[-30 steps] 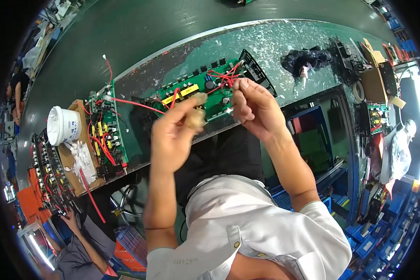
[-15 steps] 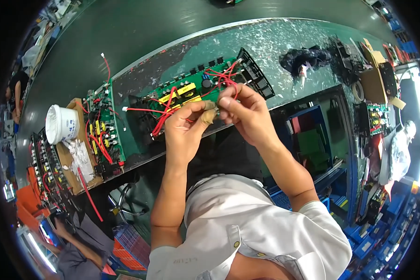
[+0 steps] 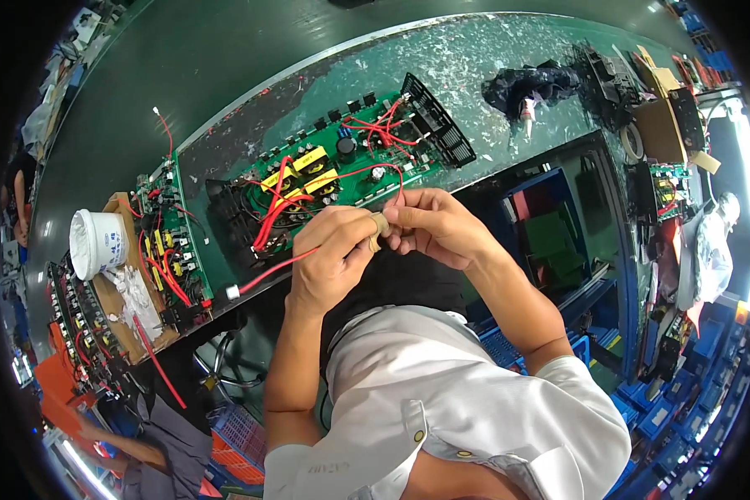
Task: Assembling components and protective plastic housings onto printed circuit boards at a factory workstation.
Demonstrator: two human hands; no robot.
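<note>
Close together at the near edge of the bench, both my hands are closed in a pinch. My left hand (image 3: 329,258), with tan covers on its fingertips, holds a red wire (image 3: 279,267) that sticks out to the left and ends in a white plug (image 3: 233,292). My right hand (image 3: 442,227) pinches a red wire that loops up over the board; what lies between the fingertips is hidden. Just beyond my hands is a green circuit board (image 3: 362,185) with yellow transformers (image 3: 310,160), bundled red wires and a black slotted end panel (image 3: 442,125).
To the left stand another circuit board (image 3: 175,237), a cardboard box (image 3: 118,293) and a white tub (image 3: 96,243). A black cloth-like bundle (image 3: 529,86) and a small tube (image 3: 528,115) lie at the right. Blue bins (image 3: 558,200) sit under the bench.
Both hands have come nearer to my body, off the board. The white-plugged wire now hangs lower, left of my left hand. The right-hand wire now stretches in a loop over the board.
</note>
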